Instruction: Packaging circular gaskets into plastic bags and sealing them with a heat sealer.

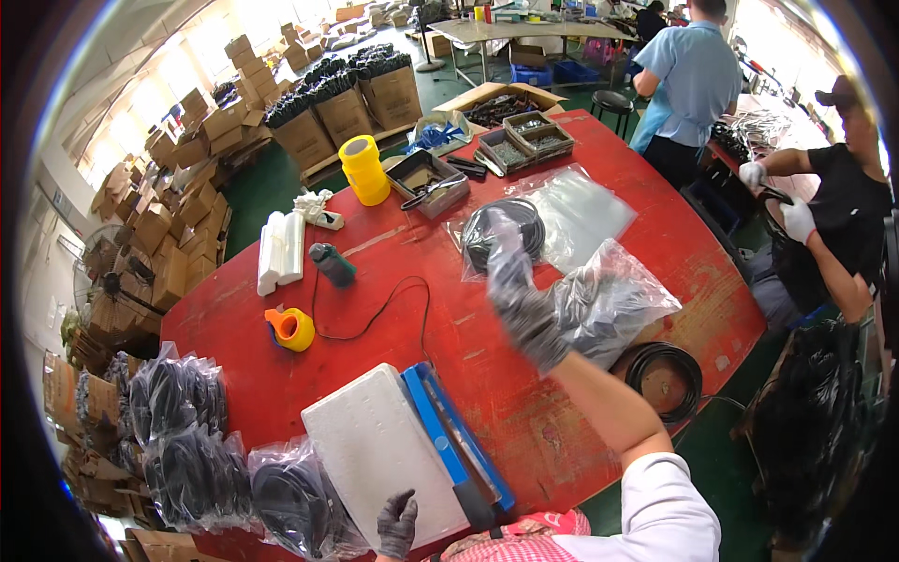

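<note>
My right hand (524, 304), in a grey glove, reaches across the red table and is smeared by motion, so its fingers cannot be read. It is over the near edge of a bagged coil of black cable (513, 225). Right beside its wrist lies a clear plastic bag (613, 304) with something dark inside. My left hand (397, 523), also gloved in grey, is open and holds nothing, at the near edge of a white foam slab (379, 440). Alongside the slab runs a blue-framed device (459, 436).
Several bagged black coils (197, 468) are piled at the left. A bare black coil (663, 379) lies at the right. A tape dispenser (290, 330), yellow tape rolls (365, 170), parts trays (524, 140) and flat clear bags (585, 215) sit on the red table (496, 403). Two co-workers are at the right.
</note>
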Motion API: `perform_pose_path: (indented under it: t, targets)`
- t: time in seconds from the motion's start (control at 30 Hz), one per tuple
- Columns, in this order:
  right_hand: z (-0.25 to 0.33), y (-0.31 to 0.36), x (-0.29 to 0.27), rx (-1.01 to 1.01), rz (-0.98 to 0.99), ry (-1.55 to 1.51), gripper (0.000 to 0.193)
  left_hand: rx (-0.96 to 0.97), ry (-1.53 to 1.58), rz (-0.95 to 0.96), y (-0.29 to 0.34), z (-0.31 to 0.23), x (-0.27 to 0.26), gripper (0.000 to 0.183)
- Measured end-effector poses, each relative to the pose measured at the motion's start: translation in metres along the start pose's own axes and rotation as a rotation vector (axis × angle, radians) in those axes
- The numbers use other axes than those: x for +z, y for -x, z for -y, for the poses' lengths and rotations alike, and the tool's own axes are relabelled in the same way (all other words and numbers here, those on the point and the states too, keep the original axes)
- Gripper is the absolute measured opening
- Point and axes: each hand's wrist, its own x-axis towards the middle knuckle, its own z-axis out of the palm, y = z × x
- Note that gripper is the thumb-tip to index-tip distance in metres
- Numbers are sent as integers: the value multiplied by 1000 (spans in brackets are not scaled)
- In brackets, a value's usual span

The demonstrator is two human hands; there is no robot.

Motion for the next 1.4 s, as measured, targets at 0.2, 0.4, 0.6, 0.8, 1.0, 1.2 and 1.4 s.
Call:
perform_pose_path:
  t: [0.2,0.4,0.6,0.8,1.0,1.2,1.4]
  targets:
    - [-194,75,-70,-359,7,2571,6,-223,860,403,3,-16,-17,41]
    - [-220,153,-132,-188,593,2611,25,-441,1385,536,25,-31,-51,77]
    - [-133,262,-264,-83,-630,2171,24,-302,827,225,8,84,-126,36]
    - [-103,286,-236,-5,-1119,2154,20,-362,372,497,-16,112,-132,17]
    - [-52,283,-225,-415,-1166,2094,29,-359,581,423,-70,68,-71,33]
    - [14,272,-210,-877,-1179,2151,24,-370,618,171,-85,108,-97,32]
    - [-96,184,-186,-530,-598,3114,50,-353,564,135,-80,99,-96,30]
